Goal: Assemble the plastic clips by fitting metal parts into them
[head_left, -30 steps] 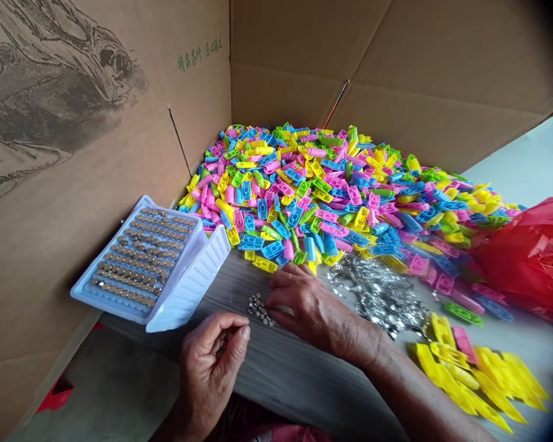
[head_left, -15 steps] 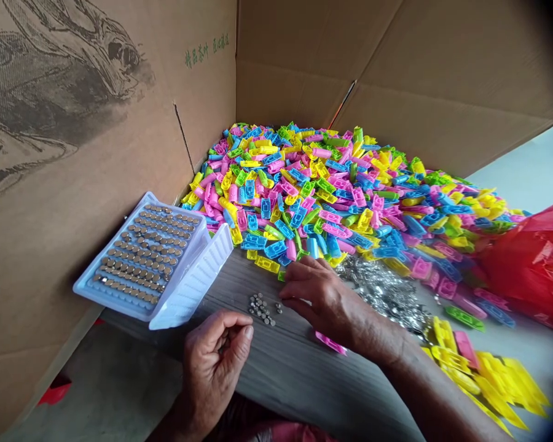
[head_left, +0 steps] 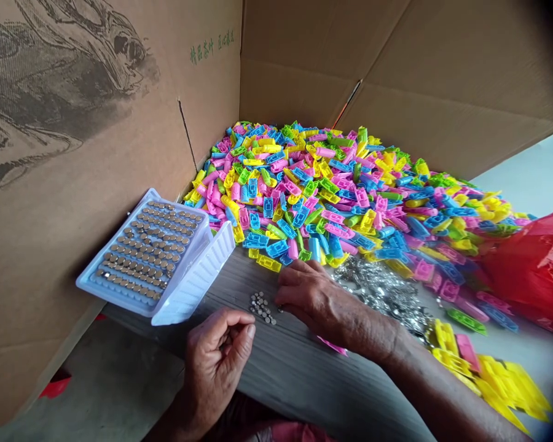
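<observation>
My left hand (head_left: pixel 221 359) is curled closed near the table's front edge, thumb against forefinger. Whatever its fingers hold is hidden. A small cluster of silver button cells (head_left: pixel 262 309) lies on the grey table just beyond its fingertips. My right hand (head_left: pixel 311 298) reaches in from the right, back upward, with its fingertips drawn together over a button cell (head_left: pixel 280 309) at the right of the cluster. Most of that cell is covered. A pink plastic piece (head_left: pixel 332 345) lies partly beneath my right wrist. Beside that hand is a heap of shiny metal parts (head_left: pixel 382 291).
At left, a light-blue plastic tray (head_left: pixel 90 283) with rows of button cells leans near a cardboard wall (head_left: pixel 133 147). Coloured plastic shells (head_left: pixel 313 190) are piled along the back. A red plastic bag (head_left: pixel 534 264) stands at right; yellow pieces (head_left: pixel 498 380) lie in front of it.
My right hand has lowered and shifted slightly left, its fingers closing over the button cells beside the cluster. My left hand keeps its closed pose. The whole view has shifted a little.
</observation>
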`<state>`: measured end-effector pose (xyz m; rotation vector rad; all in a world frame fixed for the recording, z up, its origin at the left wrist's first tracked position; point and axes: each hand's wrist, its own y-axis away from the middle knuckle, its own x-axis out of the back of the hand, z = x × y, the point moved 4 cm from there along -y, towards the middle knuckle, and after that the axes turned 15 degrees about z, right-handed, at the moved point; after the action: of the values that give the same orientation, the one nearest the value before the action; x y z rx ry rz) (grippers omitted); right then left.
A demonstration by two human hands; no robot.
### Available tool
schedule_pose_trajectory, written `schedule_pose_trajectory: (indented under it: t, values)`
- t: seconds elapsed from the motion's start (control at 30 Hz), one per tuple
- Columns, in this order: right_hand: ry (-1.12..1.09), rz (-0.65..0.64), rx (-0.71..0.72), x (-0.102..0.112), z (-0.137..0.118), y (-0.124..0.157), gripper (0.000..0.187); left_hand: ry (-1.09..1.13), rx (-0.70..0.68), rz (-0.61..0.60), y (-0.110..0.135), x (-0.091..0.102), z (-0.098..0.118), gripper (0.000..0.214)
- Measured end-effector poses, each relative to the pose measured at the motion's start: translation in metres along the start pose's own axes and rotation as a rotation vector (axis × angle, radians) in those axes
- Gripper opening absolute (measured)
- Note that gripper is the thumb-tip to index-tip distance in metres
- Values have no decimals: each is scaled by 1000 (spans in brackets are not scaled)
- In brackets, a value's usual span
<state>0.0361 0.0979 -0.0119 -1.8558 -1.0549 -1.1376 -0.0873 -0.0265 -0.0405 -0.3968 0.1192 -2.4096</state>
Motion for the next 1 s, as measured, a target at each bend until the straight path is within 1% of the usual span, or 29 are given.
schedule_pose_trajectory:
  t: [0.17,0.27,0.37,0.47,0.53,0.63,0.77,0.83,1.0]
  values:
    - [29,-28,11,-1,-2,-1,25,-10,3,-14,1,0,0,7]
    - [67,-18,50,-2,-4,1,22,-11,9,-25,1,-1,-2,7]
    - [77,25,124,-3,-6,4,21,-16,9,-30,1,-1,-2,7]
    - [15,85,159,-4,-4,5,25,-22,4,-28,1,-1,-2,7]
    - [-24,114,152,-4,-1,6,25,-24,-2,-24,2,-1,-1,7]
    - [-66,158,133,-2,2,9,21,-22,-10,-20,2,0,-1,7]
    - [-163,208,104,-2,0,13,17,-19,-24,-22,1,-1,-1,7]
    - [-186,211,97,-5,-2,13,17,-21,-32,-23,1,-2,-2,8]
    - [-148,205,91,-11,-3,10,16,-17,-39,-23,0,-2,-1,8]
